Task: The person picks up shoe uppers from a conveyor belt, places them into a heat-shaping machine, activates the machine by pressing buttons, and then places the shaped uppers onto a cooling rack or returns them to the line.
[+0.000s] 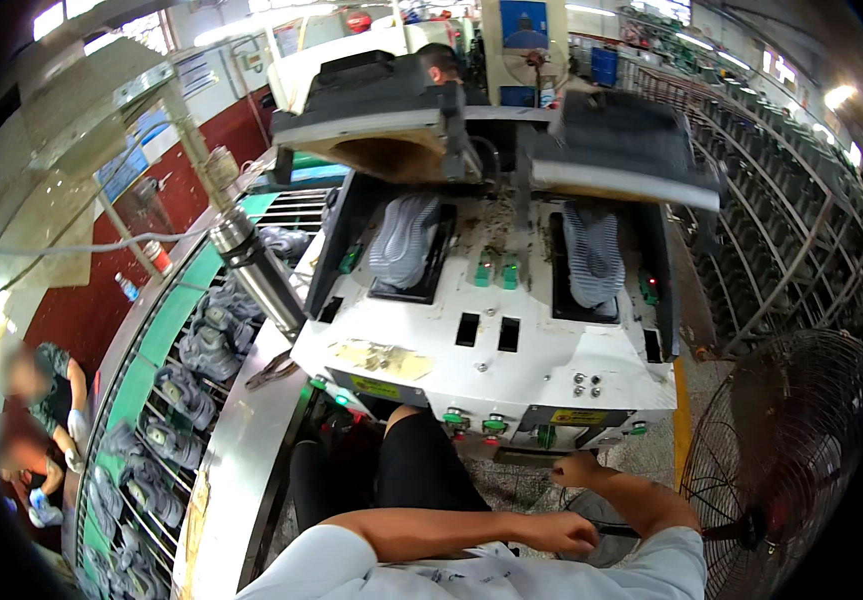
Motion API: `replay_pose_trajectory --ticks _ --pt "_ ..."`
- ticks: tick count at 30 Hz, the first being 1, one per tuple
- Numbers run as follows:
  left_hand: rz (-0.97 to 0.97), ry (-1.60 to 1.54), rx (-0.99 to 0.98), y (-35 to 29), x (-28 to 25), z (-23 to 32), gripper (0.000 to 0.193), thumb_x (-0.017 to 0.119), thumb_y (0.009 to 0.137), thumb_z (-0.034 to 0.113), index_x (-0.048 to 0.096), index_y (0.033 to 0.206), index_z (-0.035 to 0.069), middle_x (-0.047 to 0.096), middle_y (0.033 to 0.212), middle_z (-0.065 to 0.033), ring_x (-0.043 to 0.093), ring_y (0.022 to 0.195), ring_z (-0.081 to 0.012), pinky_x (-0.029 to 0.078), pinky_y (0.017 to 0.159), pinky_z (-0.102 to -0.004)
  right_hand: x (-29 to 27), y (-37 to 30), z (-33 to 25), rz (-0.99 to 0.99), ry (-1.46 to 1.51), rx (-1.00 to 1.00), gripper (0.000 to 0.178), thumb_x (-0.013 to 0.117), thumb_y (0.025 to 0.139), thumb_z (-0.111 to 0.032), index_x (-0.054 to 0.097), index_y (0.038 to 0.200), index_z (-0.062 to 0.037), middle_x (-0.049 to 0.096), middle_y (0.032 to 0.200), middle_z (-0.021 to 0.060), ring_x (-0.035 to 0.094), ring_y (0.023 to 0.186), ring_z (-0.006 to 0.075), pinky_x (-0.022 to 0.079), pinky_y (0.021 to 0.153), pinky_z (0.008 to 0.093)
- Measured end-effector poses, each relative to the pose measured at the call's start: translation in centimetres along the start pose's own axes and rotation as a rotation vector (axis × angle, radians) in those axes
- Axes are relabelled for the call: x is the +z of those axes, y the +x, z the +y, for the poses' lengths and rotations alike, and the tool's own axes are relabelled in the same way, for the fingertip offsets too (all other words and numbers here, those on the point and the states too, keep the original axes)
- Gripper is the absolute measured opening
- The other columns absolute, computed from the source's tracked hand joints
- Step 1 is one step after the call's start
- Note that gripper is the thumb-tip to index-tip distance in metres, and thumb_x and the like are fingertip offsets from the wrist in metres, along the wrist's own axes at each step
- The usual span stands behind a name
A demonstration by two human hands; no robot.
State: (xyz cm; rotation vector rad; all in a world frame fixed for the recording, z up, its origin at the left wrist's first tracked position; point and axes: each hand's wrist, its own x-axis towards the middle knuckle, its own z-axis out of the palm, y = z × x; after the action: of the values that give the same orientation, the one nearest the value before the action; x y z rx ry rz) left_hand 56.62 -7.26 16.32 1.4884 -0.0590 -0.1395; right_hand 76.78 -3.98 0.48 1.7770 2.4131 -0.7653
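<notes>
In front of me stands a white two-station press machine [451,340]. A grey shoe with its ribbed sole up [403,240] lies in the left station, and a second sole-up shoe [593,255] lies in the right one. Over them the left lid [371,120] and the right lid [621,150] are raised. My left hand [559,533] is closed in front of my body, below the machine's front edge. Farther forward, my right hand [576,470] is closed just below the front panel, near a green knob [545,436]. Whatever either hand may hold is hidden.
On the left, a roller conveyor [166,350] carries several grey shoes [186,395]. Pliers [271,370] lie on the metal ledge. A large caged fan [781,450] stands close on my right, with shoe racks [771,200] behind. A person in gloves [51,410] is beyond the conveyor.
</notes>
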Motion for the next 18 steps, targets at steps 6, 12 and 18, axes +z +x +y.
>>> replay_pose_trajectory --ticks 6,12,18 --pt "-0.043 -0.204 0.019 1.2 1.5 2.9 0.028 0.064 0.088 0.026 0.064 0.086 -0.002 0.061 0.074 -0.0020 0.053 0.068 -0.0093 0.041 0.060 -0.0286 0.0 6.6 -4.1 -0.204 0.221 0.011 0.032 0.051 0.091 -0.035 0.056 0.071 -0.0106 0.054 0.061 0.0088 0.052 0.055 0.0237 0.042 0.056 0.0448" --pt "0.009 -0.302 0.152 3.6 3.7 -6.8 0.026 0.071 0.082 0.025 0.066 0.089 0.001 0.066 0.076 0.0000 0.056 0.068 -0.0086 0.043 0.062 -0.0279 0.1 9.2 -7.8 -0.130 0.036 -0.174 0.030 0.053 0.089 -0.036 0.059 0.072 -0.0109 0.056 0.061 0.0094 0.053 0.054 0.0282 0.043 0.055 0.0447" --pt "0.024 -0.384 0.177 1.9 3.2 -6.8 0.026 0.071 0.082 0.027 0.065 0.084 0.002 0.064 0.074 0.0000 0.055 0.068 -0.0077 0.043 0.061 -0.0276 0.3 10.7 -11.2 -0.009 0.001 -0.178 0.023 0.059 0.082 -0.034 0.067 0.078 -0.0133 0.063 0.069 0.0083 0.059 0.062 0.0308 0.047 0.058 0.0444"
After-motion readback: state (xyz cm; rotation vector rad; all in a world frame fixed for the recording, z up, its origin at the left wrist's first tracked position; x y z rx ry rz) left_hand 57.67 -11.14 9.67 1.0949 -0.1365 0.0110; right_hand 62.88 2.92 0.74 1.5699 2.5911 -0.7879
